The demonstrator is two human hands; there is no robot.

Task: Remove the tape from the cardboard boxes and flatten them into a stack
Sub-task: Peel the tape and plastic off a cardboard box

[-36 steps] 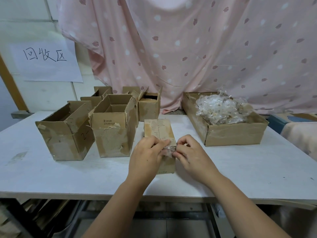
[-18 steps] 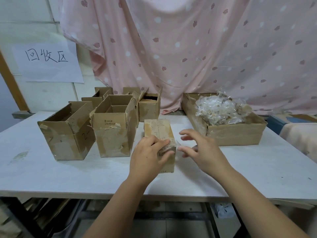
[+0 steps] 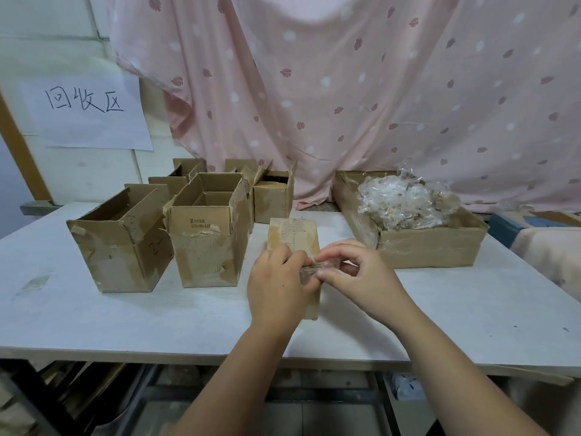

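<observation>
A small closed cardboard box (image 3: pixel 294 236) lies on the white table (image 3: pixel 440 309) in front of me, its near end under my hands. My left hand (image 3: pixel 278 287) grips that near end. My right hand (image 3: pixel 361 278) pinches a crumpled strip of clear tape (image 3: pixel 320 268) at the box's top edge, between thumb and fingers. Several open cardboard boxes stand to the left, the closest two being a tilted one (image 3: pixel 122 243) and an upright one (image 3: pixel 209 243).
A low cardboard tray (image 3: pixel 430 247) at the right holds a heap of crumpled clear tape (image 3: pixel 405 204). A pink curtain hangs behind the table. A paper sign is on the left wall. Flat cardboard lies under the table at lower left.
My right hand lifted off the box half a second ago with fingers spread, then came back and now pinches the tape at the top edge. My left hand stayed on the box.
</observation>
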